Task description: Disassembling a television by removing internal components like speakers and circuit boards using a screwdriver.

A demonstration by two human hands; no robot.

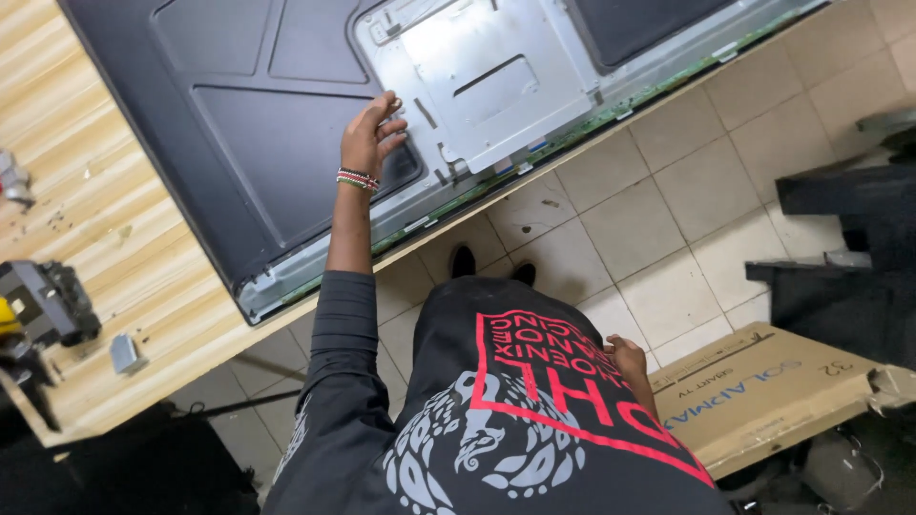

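Observation:
A large flat television [239, 114] lies face down on a wooden workbench [105, 238], its dark back cover toward me. A bare metal plate [477, 76] covers the middle of the back. My left hand [370, 135], with a beaded bracelet at the wrist, rests on the dark cover right beside the plate's left edge, fingers bent and touching the plate. I see nothing gripped in it. My right hand [625, 358] hangs by my hip next to my dark printed shirt, fingers curled in, partly hidden by the cloth.
A flat cardboard box [763, 391] lies on the tiled floor [658, 219] at my right. Dark furniture [849, 248] stands at the far right. A black and yellow tool [38, 305] and a small grey part [124, 353] sit on the bench's left end.

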